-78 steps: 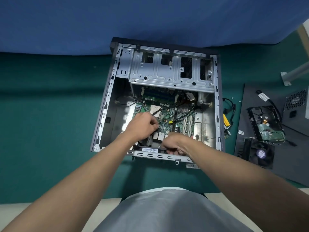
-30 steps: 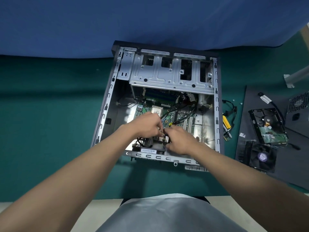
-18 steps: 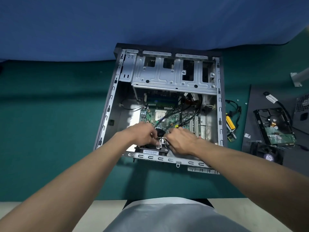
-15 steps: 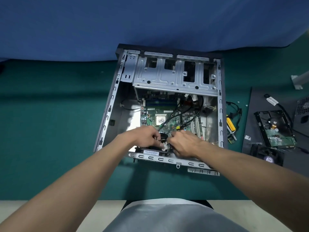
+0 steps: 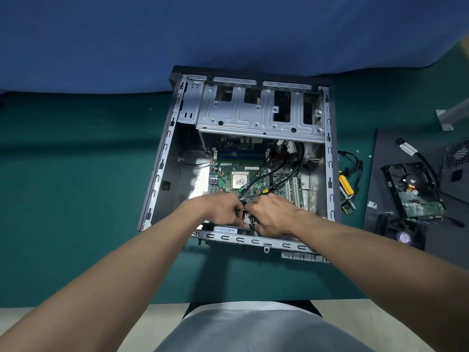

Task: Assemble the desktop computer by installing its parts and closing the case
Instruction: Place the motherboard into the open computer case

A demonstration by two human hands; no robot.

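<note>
- Both hands meet with curled fingers: the left hand [image 5: 218, 212] and right hand [image 5: 275, 217] pinch a bundle of thin black wires [image 5: 250, 221] between them.
- They work inside the open grey metal computer case [image 5: 162, 174], by its near wall, just over the green motherboard [image 5: 251, 174].
- That case lies flat on the green-covered table [image 5: 76, 174], close to its far edge.
- Toward the table's right edge, a bare hard drive [image 5: 416, 196] and a black fan [image 5: 403, 235] sit on a dark flat panel [image 5: 373, 179].
- A yellow-handled tool [image 5: 346, 185] lies between panel and case.

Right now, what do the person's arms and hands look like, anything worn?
The left forearm and right forearm are bare, no sleeves in view. The left hand and right hand show no gloves, rings, watch or bands. A grey garment covers the torso.
</note>
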